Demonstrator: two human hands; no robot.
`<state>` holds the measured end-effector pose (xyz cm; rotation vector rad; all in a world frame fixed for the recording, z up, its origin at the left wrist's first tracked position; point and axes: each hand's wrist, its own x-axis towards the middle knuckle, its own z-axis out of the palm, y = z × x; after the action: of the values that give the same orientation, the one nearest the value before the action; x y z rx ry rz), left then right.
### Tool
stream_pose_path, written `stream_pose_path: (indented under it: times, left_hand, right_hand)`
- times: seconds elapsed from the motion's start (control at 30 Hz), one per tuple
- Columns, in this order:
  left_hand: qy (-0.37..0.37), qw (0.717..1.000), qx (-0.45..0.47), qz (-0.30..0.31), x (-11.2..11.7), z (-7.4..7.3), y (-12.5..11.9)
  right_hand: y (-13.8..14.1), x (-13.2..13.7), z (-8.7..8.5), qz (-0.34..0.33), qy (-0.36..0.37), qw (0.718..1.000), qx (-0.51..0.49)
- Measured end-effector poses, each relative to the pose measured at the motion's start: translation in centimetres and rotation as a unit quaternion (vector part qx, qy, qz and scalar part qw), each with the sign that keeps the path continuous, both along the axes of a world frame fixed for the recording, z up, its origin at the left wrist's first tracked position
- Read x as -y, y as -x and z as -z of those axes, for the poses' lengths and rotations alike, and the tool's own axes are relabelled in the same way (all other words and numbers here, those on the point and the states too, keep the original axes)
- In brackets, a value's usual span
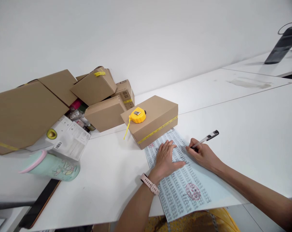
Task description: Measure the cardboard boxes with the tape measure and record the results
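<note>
A pale blue printed sheet (175,188) with a red round stamp lies on the white table, its near edge hanging over the table's edge. My left hand (166,159) rests flat on it with the fingers spread. In my right hand (203,156) a clear pen with a black cap on its back end (205,138) is gripped, its tip hidden by my fingers over the paper. Just beyond the sheet's far end stands a cardboard box (157,114) with yellow tape along its side. On top of that box sits a yellow tape measure (137,115), its strip end dangling over the edge.
Several cardboard boxes (95,87) are piled at the back left. Beside them are a white carton (72,138) and a mint tumbler (56,166) with a pink rim. A dark phone-like slab (41,203) lies at the left edge. A dark bottle (282,45) stands far right.
</note>
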<state>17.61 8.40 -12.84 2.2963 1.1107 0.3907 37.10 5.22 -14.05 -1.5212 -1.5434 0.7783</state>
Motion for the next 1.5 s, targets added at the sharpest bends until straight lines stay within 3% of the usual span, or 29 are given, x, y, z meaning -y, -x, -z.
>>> stream_pose_path:
  times: [0.43, 1.5]
  left_hand:
    - [-0.015, 1.000, 0.006, 0.001, -0.13, 0.53, 0.03]
    - [-0.008, 1.000, 0.002, 0.003, -0.10, 0.24, 0.04]
  right_hand:
    - [-0.07, -0.06, 0.37, 0.000, -0.008, 1.000, 0.012]
    - [-0.17, -0.08, 0.44, 0.012, 0.001, 1.000, 0.008]
